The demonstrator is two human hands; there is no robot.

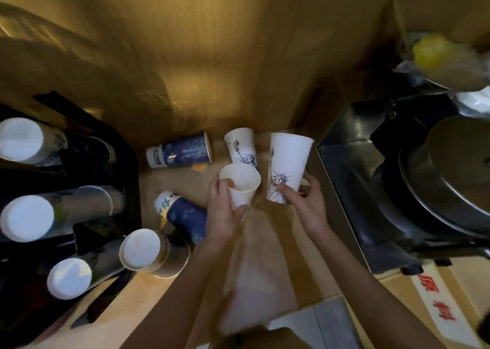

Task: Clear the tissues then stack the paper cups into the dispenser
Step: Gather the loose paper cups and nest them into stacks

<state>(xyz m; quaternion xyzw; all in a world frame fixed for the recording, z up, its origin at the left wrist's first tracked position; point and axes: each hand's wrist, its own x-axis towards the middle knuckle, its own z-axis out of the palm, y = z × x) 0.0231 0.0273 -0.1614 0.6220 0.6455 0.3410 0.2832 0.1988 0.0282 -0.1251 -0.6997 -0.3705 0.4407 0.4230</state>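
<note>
Left hand [225, 210] grips a plain white paper cup [241, 184] mouth-up; right hand [305, 203] is closed round a taller white Statue-of-Liberty cup [287, 167], inverted, rim on the wooden counter [265, 237]. Suggest nesting same-size cups first, all facing one way, rims square, before loading the black cup dispenser [132, 179] at left. Loose still: another Liberty cup [240, 146], two blue cups [183, 150] [185, 213] on their sides. No tissues visible.

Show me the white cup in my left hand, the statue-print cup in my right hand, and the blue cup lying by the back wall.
white cup [245, 179], head view, inner rim.
statue-print cup [287, 160], head view, side wall.
blue cup [183, 151], head view, side.
</note>
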